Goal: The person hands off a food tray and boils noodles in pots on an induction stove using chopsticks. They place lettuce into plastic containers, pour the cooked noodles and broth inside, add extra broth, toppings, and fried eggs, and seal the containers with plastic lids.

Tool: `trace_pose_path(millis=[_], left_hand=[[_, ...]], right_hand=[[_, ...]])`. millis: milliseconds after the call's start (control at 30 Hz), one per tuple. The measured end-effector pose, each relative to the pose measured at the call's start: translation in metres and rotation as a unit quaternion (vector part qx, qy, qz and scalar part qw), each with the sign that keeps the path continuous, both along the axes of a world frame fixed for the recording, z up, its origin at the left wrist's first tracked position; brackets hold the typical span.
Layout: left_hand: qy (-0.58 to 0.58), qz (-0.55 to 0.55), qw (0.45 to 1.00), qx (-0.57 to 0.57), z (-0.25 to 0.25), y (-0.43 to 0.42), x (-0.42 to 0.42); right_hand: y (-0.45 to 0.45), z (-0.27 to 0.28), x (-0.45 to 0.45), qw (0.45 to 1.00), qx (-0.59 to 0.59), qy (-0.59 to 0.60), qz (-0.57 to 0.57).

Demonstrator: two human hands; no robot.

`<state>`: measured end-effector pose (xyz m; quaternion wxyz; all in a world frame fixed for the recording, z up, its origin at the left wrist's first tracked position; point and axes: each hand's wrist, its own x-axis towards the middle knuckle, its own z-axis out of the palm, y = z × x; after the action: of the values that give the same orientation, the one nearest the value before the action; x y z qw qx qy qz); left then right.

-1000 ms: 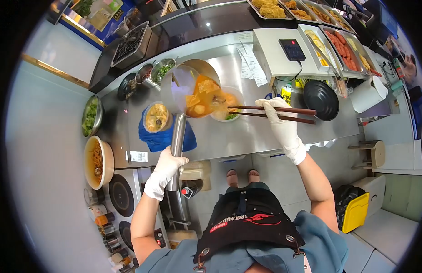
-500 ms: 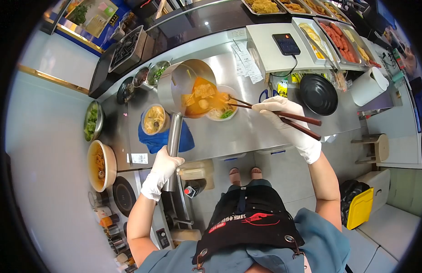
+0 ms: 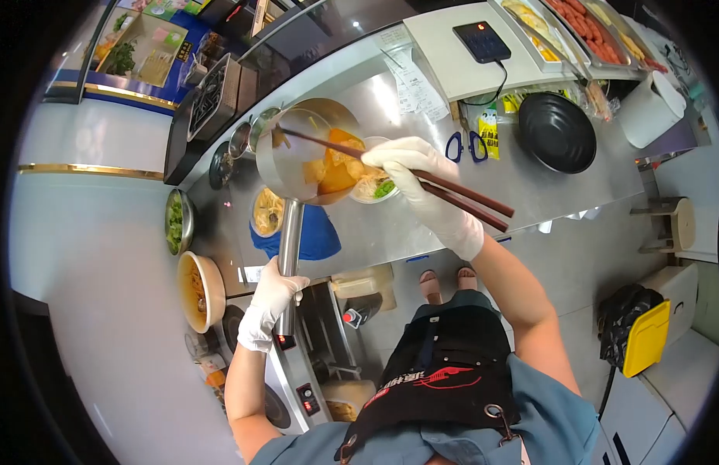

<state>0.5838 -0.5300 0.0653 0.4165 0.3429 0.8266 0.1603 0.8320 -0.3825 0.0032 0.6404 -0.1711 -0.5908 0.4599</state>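
My gloved left hand [image 3: 274,301] is closed around the steel handle of a saucepan [image 3: 268,172]. The pan is tilted over a round bowl [image 3: 384,198], and orange broth with pale yellow pieces [image 3: 340,163] shows inside it. Noodles and chopped green onion [image 3: 384,188] are visible in the bowl, whose far side is hidden by the pan and my hand. In my gloved right hand [image 3: 421,182] is a pair of dark brown chopsticks [image 3: 469,203], with the tips reaching across the pan's inside. Left of the pan, a tub of food [image 3: 267,211] stands beside a blue cloth [image 3: 317,239].
Blue-handled scissors [image 3: 476,147], a yellow packet [image 3: 489,133] and a black bowl [image 3: 557,133] lie to the right on the steel counter [image 3: 522,190]. Food trays [image 3: 584,31] stand at the upper right. A greens bowl [image 3: 176,222] and noodle tub [image 3: 212,293] are at left.
My right hand has moved left, bringing the chopstick tips from the bowl side to the pan's far inner wall. My left hand still holds the tilted pan. The camera view has shifted.
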Motion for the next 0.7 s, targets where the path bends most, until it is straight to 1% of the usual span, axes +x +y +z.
trace_pose_path(millis=[67,100,133,200,233,333,367,400,500,533,600,633,700], left_hand=[[-0.008,0.004,1.0,-0.006,0.0,0.001,-0.003],[-0.013,0.001,1.0,-0.008,-0.002,0.001,-0.006],[-0.018,-0.001,1.0,-0.008,-0.003,0.001,-0.008],[-0.014,0.002,1.0,-0.016,0.0,0.003,-0.006],[-0.013,0.005,1.0,-0.023,0.002,0.004,-0.004],[0.004,0.016,0.999,-0.031,0.006,0.006,0.0],[0.009,0.014,0.999,-0.034,0.006,0.007,-0.001],[0.004,0.014,1.0,-0.028,0.005,0.006,-0.001],[-0.014,0.015,0.999,-0.026,0.005,0.006,-0.003],[-0.027,0.022,0.999,-0.025,0.005,0.007,-0.003],[-0.022,0.025,0.999,-0.026,0.003,0.007,-0.005],[-0.016,0.028,0.999,-0.026,0.002,0.006,-0.005],[0.001,0.019,1.0,-0.021,-0.002,0.005,-0.004]], right_hand=[[-0.003,-0.015,0.01,0.999,0.028,-0.029,-0.018],[-0.006,-0.018,0.02,0.998,-0.015,-0.064,0.004],[-0.006,-0.019,0.024,0.998,-0.016,-0.062,0.006],[-0.005,-0.014,0.029,0.999,-0.034,-0.014,-0.028],[-0.001,-0.01,0.029,0.999,-0.011,-0.014,-0.05],[0.01,-0.001,0.015,0.998,0.0,-0.001,-0.07],[0.011,-0.002,0.008,0.998,-0.048,-0.011,-0.03],[0.015,-0.005,0.003,0.998,-0.05,-0.008,-0.031],[0.017,-0.02,-0.002,0.99,0.106,-0.047,-0.079],[0.011,-0.024,0.003,0.988,0.123,-0.062,-0.073],[-0.001,-0.018,0.021,0.992,0.061,-0.104,-0.026],[0.0,-0.016,0.023,0.992,0.062,-0.106,-0.025],[0.0,-0.014,0.025,0.997,0.044,-0.062,-0.013]])
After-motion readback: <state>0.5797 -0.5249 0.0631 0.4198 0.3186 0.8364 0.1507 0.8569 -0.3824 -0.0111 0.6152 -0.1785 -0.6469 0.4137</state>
